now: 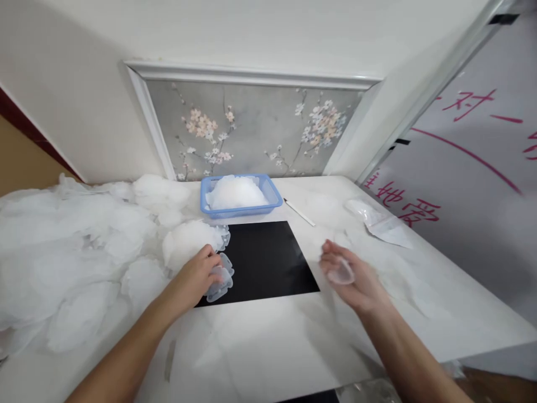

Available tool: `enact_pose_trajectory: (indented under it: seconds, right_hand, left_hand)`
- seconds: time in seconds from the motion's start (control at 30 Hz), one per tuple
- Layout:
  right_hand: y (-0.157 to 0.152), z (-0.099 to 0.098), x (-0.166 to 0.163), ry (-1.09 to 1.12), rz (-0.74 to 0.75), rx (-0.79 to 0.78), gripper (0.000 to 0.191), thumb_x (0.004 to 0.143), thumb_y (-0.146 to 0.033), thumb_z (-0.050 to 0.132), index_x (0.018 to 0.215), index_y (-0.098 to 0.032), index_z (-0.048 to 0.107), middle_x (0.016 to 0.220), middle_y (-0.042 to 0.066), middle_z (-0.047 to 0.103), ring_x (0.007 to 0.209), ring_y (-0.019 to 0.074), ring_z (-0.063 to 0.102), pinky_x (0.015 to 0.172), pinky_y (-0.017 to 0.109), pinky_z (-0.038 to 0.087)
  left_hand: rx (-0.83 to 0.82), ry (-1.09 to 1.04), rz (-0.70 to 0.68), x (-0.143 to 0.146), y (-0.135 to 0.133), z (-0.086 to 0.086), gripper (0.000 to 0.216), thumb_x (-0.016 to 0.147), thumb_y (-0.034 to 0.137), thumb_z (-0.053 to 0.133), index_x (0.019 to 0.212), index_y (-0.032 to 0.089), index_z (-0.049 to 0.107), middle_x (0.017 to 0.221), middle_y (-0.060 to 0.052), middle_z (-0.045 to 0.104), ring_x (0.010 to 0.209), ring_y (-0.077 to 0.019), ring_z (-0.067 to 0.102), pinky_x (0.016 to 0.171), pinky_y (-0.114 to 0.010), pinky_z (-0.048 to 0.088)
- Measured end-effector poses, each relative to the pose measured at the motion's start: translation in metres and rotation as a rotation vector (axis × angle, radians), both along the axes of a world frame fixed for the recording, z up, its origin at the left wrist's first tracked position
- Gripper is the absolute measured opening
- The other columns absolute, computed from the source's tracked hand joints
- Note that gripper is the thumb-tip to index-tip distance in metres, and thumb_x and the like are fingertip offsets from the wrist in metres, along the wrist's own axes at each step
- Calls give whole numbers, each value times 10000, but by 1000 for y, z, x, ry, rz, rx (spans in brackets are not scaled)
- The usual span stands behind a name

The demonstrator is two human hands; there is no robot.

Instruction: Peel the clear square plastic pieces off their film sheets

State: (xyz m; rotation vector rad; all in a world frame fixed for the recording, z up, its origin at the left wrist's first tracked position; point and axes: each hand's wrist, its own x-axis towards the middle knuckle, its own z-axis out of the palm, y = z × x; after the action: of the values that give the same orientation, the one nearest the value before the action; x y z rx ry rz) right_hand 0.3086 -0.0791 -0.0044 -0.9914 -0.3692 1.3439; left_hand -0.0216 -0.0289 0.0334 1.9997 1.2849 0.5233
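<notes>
My left hand (202, 275) has its fingers curled on a translucent scalloped piece (222, 286) at the left edge of a black mat (268, 260). Just beyond it lies another translucent scalloped piece (224, 236), beside a mound of thin white sheets (184, 242). To the right of the mat, my right hand (350, 280) is raised, palm partly up and slightly blurred. A small clear rounded piece (342, 272) is in its curled fingers; exactly how the fingers grip it is hard to see.
A blue basket (241, 211) of white sheets (237, 192) stands behind the mat. A white pen-like stick (300, 212) lies right of it. Heaps of white sheets (75, 240) cover the table's left side. A clear plastic bag (380, 224) rests at right, near a whiteboard (474, 157).
</notes>
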Motion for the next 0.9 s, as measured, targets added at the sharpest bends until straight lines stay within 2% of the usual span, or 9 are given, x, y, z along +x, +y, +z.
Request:
enact_pose_trajectory:
  seconds: [0.1,0.2,0.27,0.37,0.47,0.57,0.7,0.8,0.9]
  right_hand:
    - [5,11,-58,-470,416,118,130,799,-303,680,899,-226,651,866,20,637,524,86,481,486,242,459]
    - [30,10,-108,-1020,674,414,141,796,-287,694,922,-223,687,949,33,620,821,169,609,786,325,499]
    - [45,3,-133,-1291,741,546,298,780,-314,720,1051,-209,657,1074,63,584,916,201,614,840,354,493]
    - [58,-8,-156,-1578,730,652,552,746,-362,749,1237,-206,553,1255,115,521,989,243,611,787,356,516]
    - [61,-12,-152,-1735,725,814,175,857,-260,612,1008,-179,640,1051,106,635,886,215,632,746,315,503]
    - [60,-9,-123,-1586,683,864,94,858,-168,539,817,-190,622,843,48,661,761,159,621,708,266,476]
    - [60,-5,-79,-1040,523,416,44,790,-242,584,788,-207,557,662,-31,605,556,105,539,534,214,416]
    - [64,-8,-60,-732,585,154,158,727,-318,637,752,-205,529,565,-51,574,436,80,461,414,187,342]
    - [68,-10,-52,-645,684,38,196,660,-304,682,772,-194,564,581,-35,626,372,68,444,348,178,325]
  left_hand:
    - [-26,-15,21,-1,1,7,172,807,316,591,672,211,611,706,8,527,610,-153,475,575,-270,342]
    - [-135,-211,104,0,2,10,250,836,432,579,738,202,580,621,34,521,588,-132,468,563,-247,353]
    - [-250,-426,153,2,1,8,293,824,490,589,809,198,578,677,24,582,628,-135,523,597,-247,414]
    - [-409,-695,237,5,1,3,348,771,483,657,946,188,597,793,-15,659,707,-157,599,640,-269,480]
    - [-476,-834,303,7,2,1,393,723,382,716,1043,182,604,857,-37,693,753,-167,637,666,-272,500]
    - [-478,-874,311,8,2,1,450,688,269,723,1110,185,592,944,-52,710,845,-188,663,738,-288,514]
    - [-521,-814,256,11,1,-1,490,706,245,692,1176,192,562,1041,-65,704,927,-204,668,820,-314,514]
    - [-536,-744,228,14,3,-7,489,739,274,670,1207,205,546,1083,-64,697,969,-207,661,852,-325,508]
    - [-525,-648,229,17,6,-12,521,716,258,659,1221,201,545,1090,-66,700,983,-218,657,884,-347,497]
